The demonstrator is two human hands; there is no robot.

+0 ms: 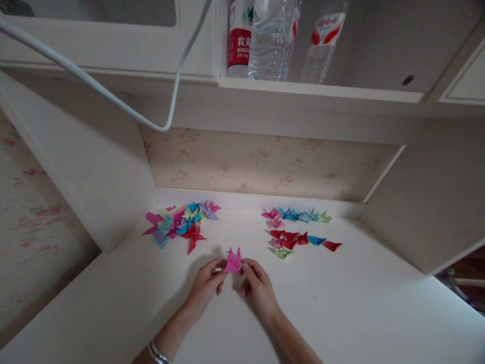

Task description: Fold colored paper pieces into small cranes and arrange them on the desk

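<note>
A magenta origami crane (pixel 233 261) is held up between my two hands, just above the white desk. My left hand (pixel 207 283) pinches its left side between thumb and fingers. On the other side, the fingertips of my right hand (pixel 258 287) are closed on its right edge. Beyond my left hand lies a heap of folded paper cranes (pixel 178 222) in many colours, with a red crane (pixel 194 236) at its near edge. To the right, more paper cranes sit in rows, a blue and pink row (pixel 297 215) behind a mostly red row (pixel 291 238).
White desk surface (pixel 341 313) stretches around my arms, with cabinet panels at both sides. Overhead, a shelf (pixel 322 91) holds several plastic bottles (pixel 267 43). A white cable (pixel 166 119) hangs down in front at the upper left.
</note>
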